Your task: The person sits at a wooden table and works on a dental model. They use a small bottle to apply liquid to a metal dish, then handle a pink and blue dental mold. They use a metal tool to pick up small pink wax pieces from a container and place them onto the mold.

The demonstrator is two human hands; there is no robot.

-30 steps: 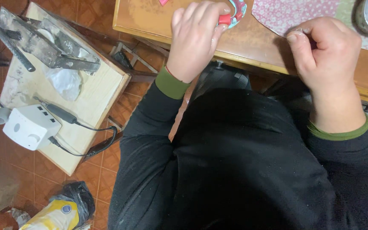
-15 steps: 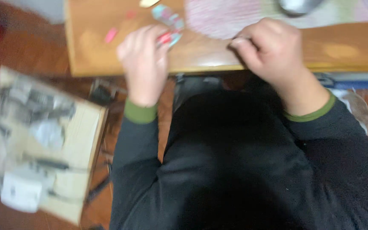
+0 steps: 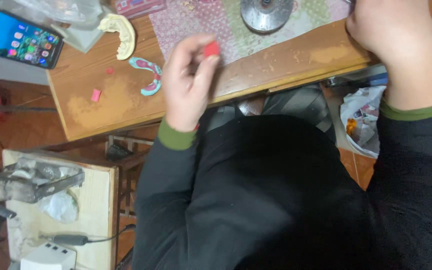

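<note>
overhead, seen from the head camera: a person in a black sweater with green cuffs sits at a wooden table [image 3: 106,107].
left hand: the left hand [image 3: 188,82] is raised over the table's near edge, thumb and fingers [image 3: 207,67] pinched on a small red wax-like lump [image 3: 211,49]; the lump sits at the fingertips, above the border of the patterned cloth.
right hand: the right hand [image 3: 393,37] is curled into a loose fist at the table's near edge on the right; its fingers are hidden behind the knuckles, so i cannot tell whether it holds anything.
patterned cloth: a pink and green patterned cloth mat [image 3: 196,25] covers the far middle of the table, under and just beyond the left hand.
metal disc: a round grey metal disc [image 3: 267,14] stands on the mat, between the two hands and farther away.
arch piece: a curved teal and pink dental arch piece [image 3: 148,77] lies on bare wood just beside the left hand.
plaster cast: a cream horseshoe-shaped plaster cast [image 3: 121,32] lies beyond the arch piece, near it.
scraps: a small pink wax scrap [image 3: 95,95] lies on the wood, well apart from the hand.
phone: a lit smartphone [image 3: 18,37] lies at the far left corner.
lower bench: a pale side bench [image 3: 98,215] below the table carries a grey metal vise [image 3: 31,180] and a white box-shaped unit [image 3: 48,257].
</note>
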